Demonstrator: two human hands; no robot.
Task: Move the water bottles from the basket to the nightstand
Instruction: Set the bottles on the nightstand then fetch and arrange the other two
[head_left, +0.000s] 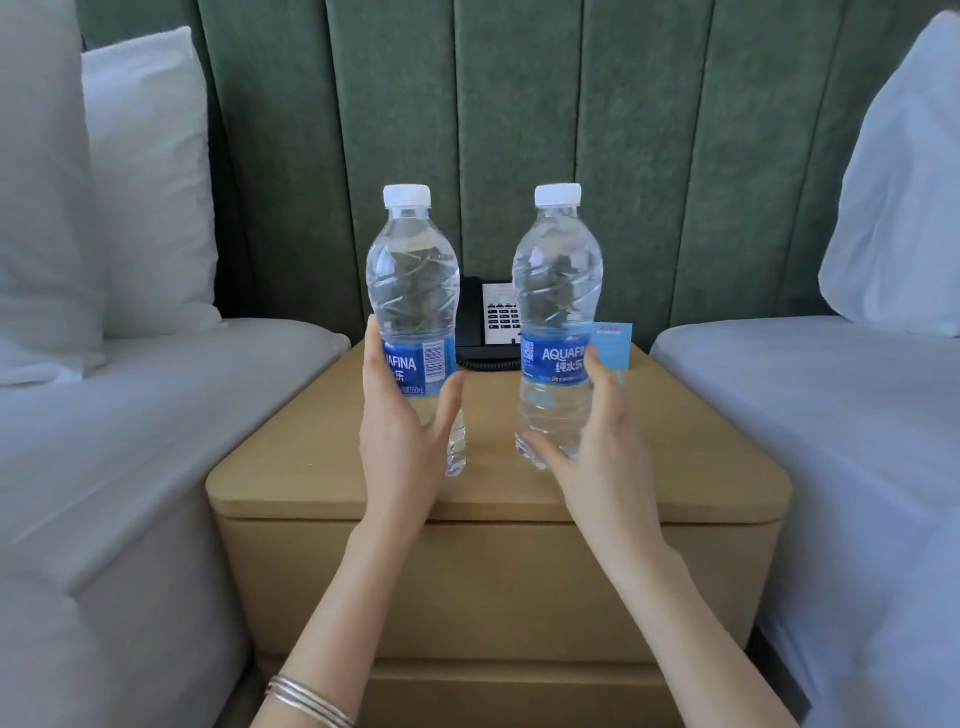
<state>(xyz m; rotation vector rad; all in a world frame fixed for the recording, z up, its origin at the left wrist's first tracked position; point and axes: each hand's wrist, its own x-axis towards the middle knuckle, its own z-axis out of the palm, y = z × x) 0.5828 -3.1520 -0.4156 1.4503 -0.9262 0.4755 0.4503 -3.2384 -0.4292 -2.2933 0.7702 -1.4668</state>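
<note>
Left bottle (413, 291) and right bottle (557, 291): upright, centre of nightstand (675, 441). Left hand (401, 428), right hand (602, 441): fingers released, straight alongside. Placement apparently complete.

phone (497, 312) | half hidden behind bottles (413, 291) | card (615, 340) text unreadable

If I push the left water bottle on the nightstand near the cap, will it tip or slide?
The left water bottle looks tall, narrow and full, so a high push would probably tip it. Its round body would likely roll on the smooth nightstand.
</note>
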